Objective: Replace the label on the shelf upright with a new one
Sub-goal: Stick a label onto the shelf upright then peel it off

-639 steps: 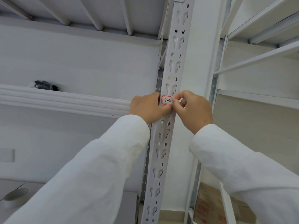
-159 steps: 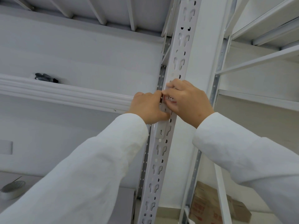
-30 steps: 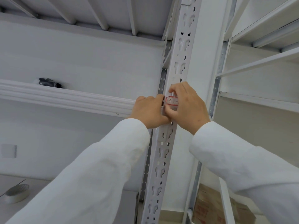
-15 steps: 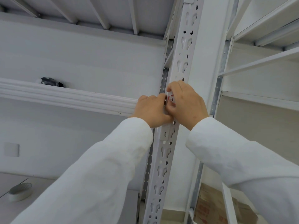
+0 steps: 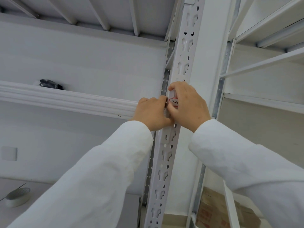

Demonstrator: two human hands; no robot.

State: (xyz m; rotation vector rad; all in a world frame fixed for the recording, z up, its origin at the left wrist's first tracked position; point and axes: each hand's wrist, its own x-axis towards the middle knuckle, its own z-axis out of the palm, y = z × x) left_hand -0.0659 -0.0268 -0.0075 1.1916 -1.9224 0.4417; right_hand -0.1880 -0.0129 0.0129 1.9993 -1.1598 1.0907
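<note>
A white slotted shelf upright [image 5: 166, 160] runs up the middle of the view. On it, at hand height, sits a small white label [image 5: 174, 102] with a red border and handwritten "3-2"; only its left part shows. My right hand [image 5: 189, 106] is curled over the upright, with its thumb and forefinger around the label's lower and upper edges. My left hand [image 5: 152, 113] rests against the upright's left edge, fingers curled, its fingertips touching the label's left end. Whether the label is fully stuck down is hidden by my fingers.
A white shelf beam [image 5: 69, 99] runs left from the upright, with a dark bundle [image 5: 51, 84] lying on it. A roll of tape [image 5: 18, 196] sits on a surface at lower left. Cardboard boxes [image 5: 213, 211] stand at lower right. More white shelving [image 5: 266, 63] fills the right.
Over the last second my right hand slid across the label and back a little, so the "3-2" text shows again. My left hand stayed at the upright's left edge.
</note>
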